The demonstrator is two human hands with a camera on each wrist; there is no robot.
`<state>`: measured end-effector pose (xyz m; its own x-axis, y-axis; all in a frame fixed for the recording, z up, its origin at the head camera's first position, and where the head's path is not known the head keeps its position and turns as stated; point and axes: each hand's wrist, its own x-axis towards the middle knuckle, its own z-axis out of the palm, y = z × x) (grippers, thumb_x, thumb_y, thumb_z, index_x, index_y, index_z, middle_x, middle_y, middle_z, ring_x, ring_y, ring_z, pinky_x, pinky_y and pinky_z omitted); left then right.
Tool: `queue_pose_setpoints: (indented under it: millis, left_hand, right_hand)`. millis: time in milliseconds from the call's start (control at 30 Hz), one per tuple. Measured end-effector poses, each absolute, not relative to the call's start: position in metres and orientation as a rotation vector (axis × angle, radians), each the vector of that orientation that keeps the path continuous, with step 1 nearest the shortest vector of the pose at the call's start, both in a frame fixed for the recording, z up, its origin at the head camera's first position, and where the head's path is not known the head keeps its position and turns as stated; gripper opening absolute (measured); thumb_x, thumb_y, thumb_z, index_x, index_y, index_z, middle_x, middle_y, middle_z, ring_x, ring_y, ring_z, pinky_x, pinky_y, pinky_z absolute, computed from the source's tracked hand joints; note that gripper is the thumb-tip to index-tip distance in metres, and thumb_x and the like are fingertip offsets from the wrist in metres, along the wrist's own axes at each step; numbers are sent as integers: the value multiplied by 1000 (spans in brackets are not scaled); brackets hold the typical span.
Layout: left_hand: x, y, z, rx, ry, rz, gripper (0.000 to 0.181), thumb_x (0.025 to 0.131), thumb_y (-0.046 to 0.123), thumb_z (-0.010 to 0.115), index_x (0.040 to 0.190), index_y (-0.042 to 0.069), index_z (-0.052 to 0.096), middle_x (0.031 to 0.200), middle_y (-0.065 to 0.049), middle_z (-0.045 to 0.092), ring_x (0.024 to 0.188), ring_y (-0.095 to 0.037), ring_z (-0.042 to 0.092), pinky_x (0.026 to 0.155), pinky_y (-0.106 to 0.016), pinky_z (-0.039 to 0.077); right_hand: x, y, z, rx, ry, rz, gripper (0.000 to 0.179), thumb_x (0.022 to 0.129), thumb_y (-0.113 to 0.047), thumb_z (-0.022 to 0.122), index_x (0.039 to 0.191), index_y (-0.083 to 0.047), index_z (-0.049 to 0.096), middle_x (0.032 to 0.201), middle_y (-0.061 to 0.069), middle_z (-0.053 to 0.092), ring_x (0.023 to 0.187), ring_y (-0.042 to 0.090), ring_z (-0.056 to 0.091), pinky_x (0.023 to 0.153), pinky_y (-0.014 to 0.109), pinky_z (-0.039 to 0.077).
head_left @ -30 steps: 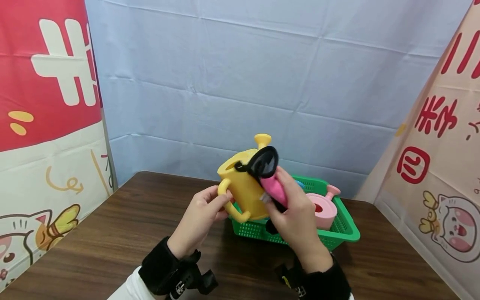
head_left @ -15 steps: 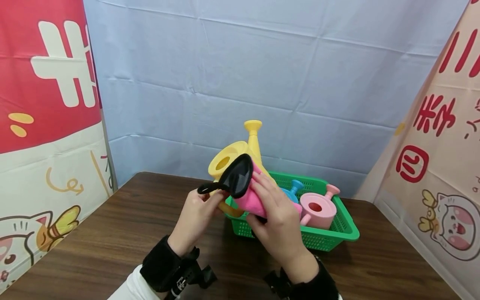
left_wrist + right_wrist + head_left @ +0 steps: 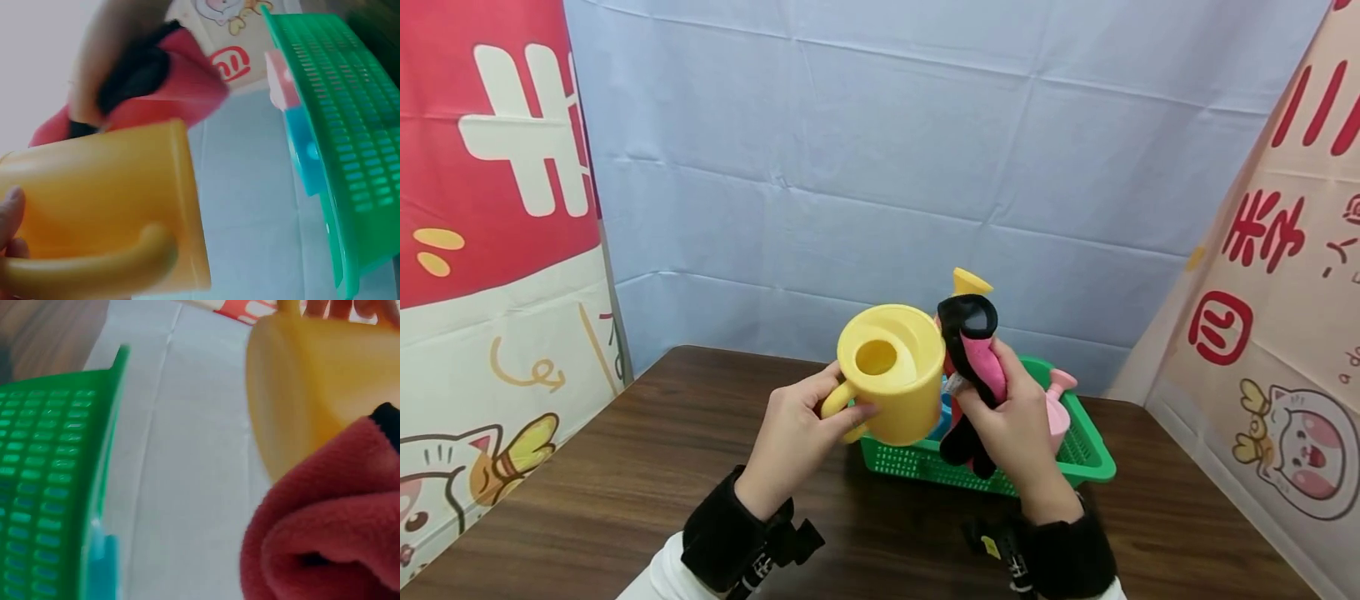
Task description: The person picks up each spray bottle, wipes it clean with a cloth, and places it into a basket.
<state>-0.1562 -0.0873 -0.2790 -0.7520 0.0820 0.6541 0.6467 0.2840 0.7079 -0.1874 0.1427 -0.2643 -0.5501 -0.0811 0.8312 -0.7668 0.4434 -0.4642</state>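
Note:
In the head view my left hand (image 3: 797, 437) grips the handle of a yellow toy watering can (image 3: 901, 408), whose top with its round hole faces me. The can is held up in front of the green basket. My right hand (image 3: 1021, 433) holds a bunched pink-and-black cloth (image 3: 985, 362) against the can's spout side; the cloth partly hides the spout. In the right wrist view the cloth (image 3: 337, 512) shows a folded, fuzzy surface beside the can (image 3: 350, 375). The left wrist view shows the can's side (image 3: 94, 194) and curved handle.
A green perforated basket (image 3: 1093, 467) stands on the brown wooden table (image 3: 647, 467) behind my hands. It holds a pink watering can (image 3: 1057, 417) and a blue one (image 3: 943, 417), both partly hidden. A pale blue curtain (image 3: 880, 167) hangs behind the table.
The yellow can has turned, bringing its top toward me and its spout to the right. The cloth has shifted from the handle side to the spout side with my right hand.

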Motion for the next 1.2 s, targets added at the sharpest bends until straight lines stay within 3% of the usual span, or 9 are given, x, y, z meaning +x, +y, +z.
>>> queue_pose_setpoints:
  millis: [167, 233, 333, 433, 533, 700, 833, 1033, 1200]
  left_hand:
    - [-157, -83, -283, -599, -2038, -1125, 20, 72, 24, 79, 69, 15, 61, 128, -6, 56, 95, -14, 63, 52, -23, 40]
    - [-158, -81, -286, -583, -2019, -981, 22, 71, 25, 80, 81, 10, 67, 123, -9, 59, 95, -15, 64, 54, -24, 42]
    - [-159, -79, -290, -595, -1979, -757, 21, 74, 21, 79, 87, 9, 67, 94, -5, 68, 75, -11, 63, 52, -23, 41]
    - [-160, -78, -295, -611, -1929, -586, 22, 76, 15, 78, 69, 14, 57, 59, 5, 47, 50, -7, 39, 46, -20, 29]
    - [-161, -76, -297, -619, -1887, -491, 32, 72, 18, 81, 63, 15, 50, 51, 6, 37, 46, -7, 35, 43, -21, 27]
    - [-160, -72, -295, -666, -1842, -419, 35, 67, 32, 82, 69, 13, 53, 82, -4, 67, 55, -13, 56, 45, -23, 41]
    - [-159, -70, -296, -722, -1819, -377, 39, 67, 36, 81, 64, 13, 50, 113, -13, 65, 66, -17, 64, 51, -22, 48]
    - [-158, -69, -297, -754, -1812, -354, 39, 69, 37, 79, 64, 12, 50, 118, -15, 62, 93, -21, 66, 62, -25, 53]
    - [-158, -70, -296, -731, -1823, -382, 38, 69, 35, 81, 66, 13, 50, 112, -13, 65, 76, -19, 67, 53, -23, 50]
  right_hand:
    - [-170, 130, -256, 877, -1670, 921, 47, 74, 0, 60, 121, 1, 57, 111, 14, 63, 91, 19, 58, 89, 31, 32]
    - [-162, 122, -253, 960, -1598, 773, 43, 75, -7, 59, 117, 4, 58, 116, 18, 61, 100, 25, 59, 99, 34, 28]
    - [-150, 111, -253, 1041, -1636, 522, 46, 73, -9, 67, 117, 2, 60, 122, 17, 59, 110, 32, 56, 100, 38, 38]
    - [-143, 101, -255, 1054, -1747, 338, 62, 63, -8, 82, 121, -4, 60, 124, 13, 58, 115, 30, 53, 93, 43, 44]
    - [-143, 99, -257, 1002, -1795, 293, 71, 57, -10, 88, 122, -6, 60, 124, 12, 58, 116, 28, 53, 89, 47, 46]
    - [-153, 109, -257, 886, -1818, 388, 61, 68, -5, 80, 125, -4, 57, 129, 12, 55, 119, 29, 51, 93, 48, 43]
    - [-165, 122, -258, 777, -1850, 509, 60, 72, 2, 73, 129, -4, 53, 133, 13, 51, 120, 32, 49, 94, 50, 41]
    - [-174, 134, -257, 737, -1904, 647, 62, 75, 10, 69, 132, -2, 48, 135, 12, 49, 124, 28, 46, 93, 52, 40]
    - [-160, 121, -254, 849, -1843, 508, 64, 69, 6, 74, 128, -2, 53, 134, 14, 50, 122, 30, 48, 91, 49, 44]
